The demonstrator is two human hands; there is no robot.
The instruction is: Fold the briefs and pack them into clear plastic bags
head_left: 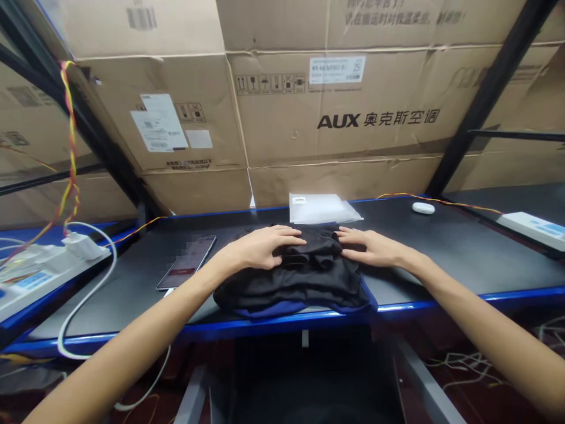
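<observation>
A black garment (pixel 300 280) with blue showing along its lower edge lies bunched and wrinkled at the table's front edge; I cannot tell its exact kind. My left hand (pixel 267 244) rests on its upper left part, fingers stretched to the right and thumb apart from them. From the other side, my right hand (pixel 368 244) touches the upper right part, its fingers extended and spread a little. Some fingertips are lost against the dark folds. Just behind the garment lies a flat, whitish plastic bag (pixel 320 209) with a small label.
A phone (pixel 188 263) lies left of the garment. Power strips (pixel 39 274) with a white cable stand at the left, another power strip (pixel 536 228) at the right. A small white case (pixel 423 208) sits at the back right. Cardboard (pixel 282 118) walls the back between black posts.
</observation>
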